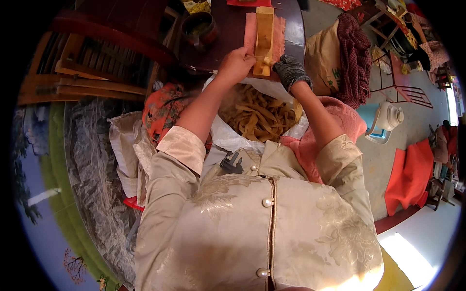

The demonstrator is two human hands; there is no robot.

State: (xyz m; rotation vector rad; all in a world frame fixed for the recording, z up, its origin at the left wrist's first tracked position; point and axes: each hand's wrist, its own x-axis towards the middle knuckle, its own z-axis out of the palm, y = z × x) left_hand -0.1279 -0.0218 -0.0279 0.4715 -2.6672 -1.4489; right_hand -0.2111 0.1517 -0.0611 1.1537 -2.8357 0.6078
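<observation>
A long, narrow wooden block (264,34) lies on a pink towel (250,29) at the table's near edge. Near its close end sits a small pale yellow piece (266,62). My bare left hand (236,65) is at the left side of this end, fingertips pinched together; what they hold is too small to make out. On the right side, my right hand (292,73) wears a dark grey knit glove. Its fingers are curled beside the block, and their grip is partly hidden. Below both hands, a white sack (225,131) holds many flat yellow-brown strips (259,114).
On the dark table (291,14), a dark pot (199,31) stands left of the block. A tan sack (323,58) and a checked cloth (353,58) are at right. Wooden chairs (97,80) stand at left. A white thermos-like jug (390,116) stands at right.
</observation>
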